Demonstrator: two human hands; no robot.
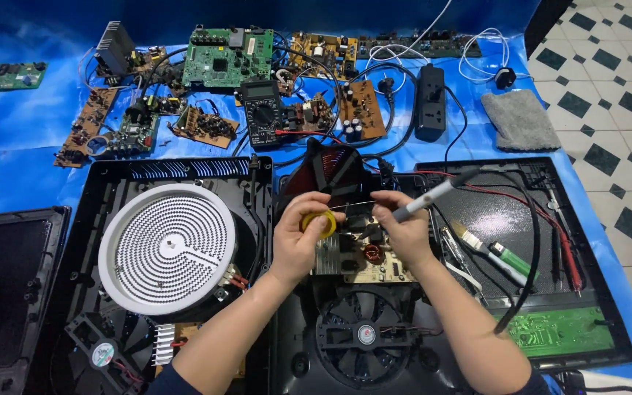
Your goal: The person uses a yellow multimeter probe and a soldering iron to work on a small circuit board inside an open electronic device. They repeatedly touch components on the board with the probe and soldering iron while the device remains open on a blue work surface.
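- Nearest the camera: black fan [363, 335] set in the open black housing [294, 344], just below the hands
- Both forearms reach up from the bottom edge over that housing
- Left hand [300, 238] clenched round a small yellow solder reel [320, 222]; thumb and fingers pinch it from both sides
- A thin solder wire [351, 205] runs taut from the reel across to the right hand
- Right hand [402, 232] grips a soldering iron [433, 196], grey handle slanting up and right; fingertips also pinch the wire end
- Under the hands: beige circuit board [363, 267] with a copper coil and a ribbed metal heat sink [327, 256]
- Left of the hands: round white heating coil plate [166, 249] sitting in another open black casing [111, 175]
- Small fan [100, 355] at lower left, near the white plate
- Right of the hands: dark glass panel [491, 212] carrying a brush [469, 235], a green lighter [510, 257], red and black probe leads [561, 234]
- Green circuit board [561, 330] at the panel's near edge
- Behind the hands: reddish copper coil disc [330, 172], tilted up
- Further back on the blue-covered table [23, 161]: black multimeter [263, 113], several brown boards, a large green board [227, 57]
- Black power strip [430, 102] and grey cloth [519, 118] at far right
- Small green board [14, 75] lies alone at far left
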